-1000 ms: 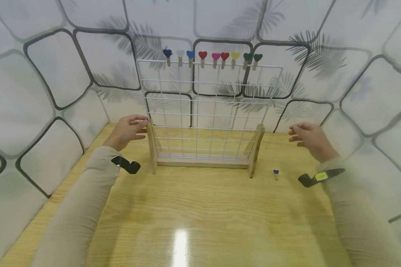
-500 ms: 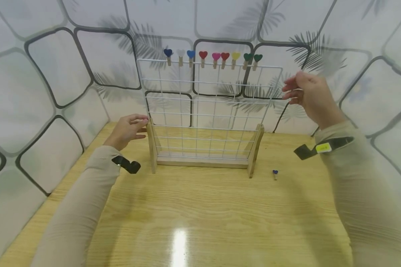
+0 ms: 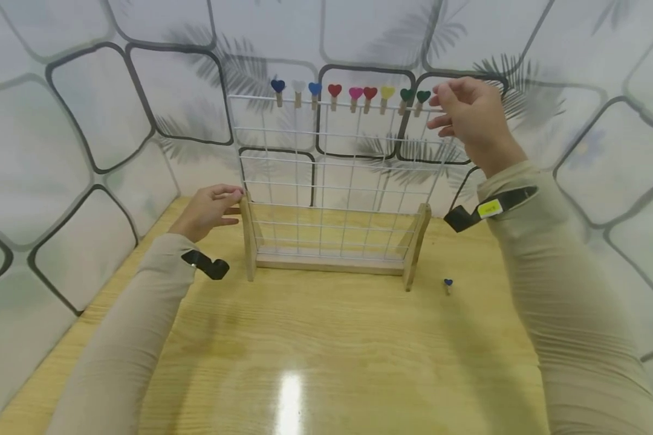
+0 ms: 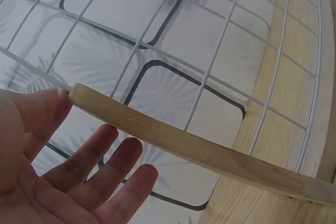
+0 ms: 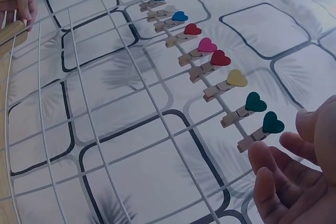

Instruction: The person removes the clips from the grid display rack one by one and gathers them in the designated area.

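A white wire grid rack stands upright in a wooden stand. Several small wooden clothespins with coloured hearts line its top bar; the rightmost is a green heart clothespin. At the left post, my left hand pinches the rack's side between thumb and forefinger, the other fingers spread free. Raised at the upper right corner, my right hand has loosely bent fingers with nothing between them. Its fingertips are close beside the end green clothespin. A dark blue heart clothespin lies on the table, right of the stand.
The wood-grain table runs under the stand and both arms. Patterned wall covering rises behind the rack and on both sides. Black wrist cameras sit on both sleeves.
My right hand has risen from beside the rack on the right, then moved left to the top bar's right end. The left hand keeps its place; the clothespins have not moved.
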Available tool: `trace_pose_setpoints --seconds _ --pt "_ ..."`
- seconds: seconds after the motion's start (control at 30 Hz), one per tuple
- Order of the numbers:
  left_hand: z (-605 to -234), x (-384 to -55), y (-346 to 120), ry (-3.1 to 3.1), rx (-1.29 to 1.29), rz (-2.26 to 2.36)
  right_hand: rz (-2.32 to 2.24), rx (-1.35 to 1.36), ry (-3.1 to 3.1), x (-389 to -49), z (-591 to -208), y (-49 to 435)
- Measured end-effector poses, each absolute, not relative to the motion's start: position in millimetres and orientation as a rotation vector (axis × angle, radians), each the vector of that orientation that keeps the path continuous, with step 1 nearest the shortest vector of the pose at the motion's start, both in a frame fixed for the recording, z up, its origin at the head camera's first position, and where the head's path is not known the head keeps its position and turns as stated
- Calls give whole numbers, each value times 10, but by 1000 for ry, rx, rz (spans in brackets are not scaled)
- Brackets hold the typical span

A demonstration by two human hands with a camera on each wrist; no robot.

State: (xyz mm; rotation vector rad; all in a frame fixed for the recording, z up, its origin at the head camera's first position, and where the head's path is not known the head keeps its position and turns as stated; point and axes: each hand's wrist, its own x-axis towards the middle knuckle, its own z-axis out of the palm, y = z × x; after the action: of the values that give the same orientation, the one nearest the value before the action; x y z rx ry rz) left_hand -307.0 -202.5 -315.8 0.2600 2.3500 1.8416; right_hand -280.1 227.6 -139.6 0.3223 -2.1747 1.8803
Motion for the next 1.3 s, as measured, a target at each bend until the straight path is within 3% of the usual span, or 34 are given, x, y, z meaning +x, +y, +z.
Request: trace_pose_setpoints --seconds 0.6,1.3 --pt "-3151 -3056 -2033 2340 293 1842 1598 238 -2416 -2910 -1345 2112" --pt "-3143 -3042 -2032 2370 306 1824 1833 330 -2166 -2899 -1281 2097"
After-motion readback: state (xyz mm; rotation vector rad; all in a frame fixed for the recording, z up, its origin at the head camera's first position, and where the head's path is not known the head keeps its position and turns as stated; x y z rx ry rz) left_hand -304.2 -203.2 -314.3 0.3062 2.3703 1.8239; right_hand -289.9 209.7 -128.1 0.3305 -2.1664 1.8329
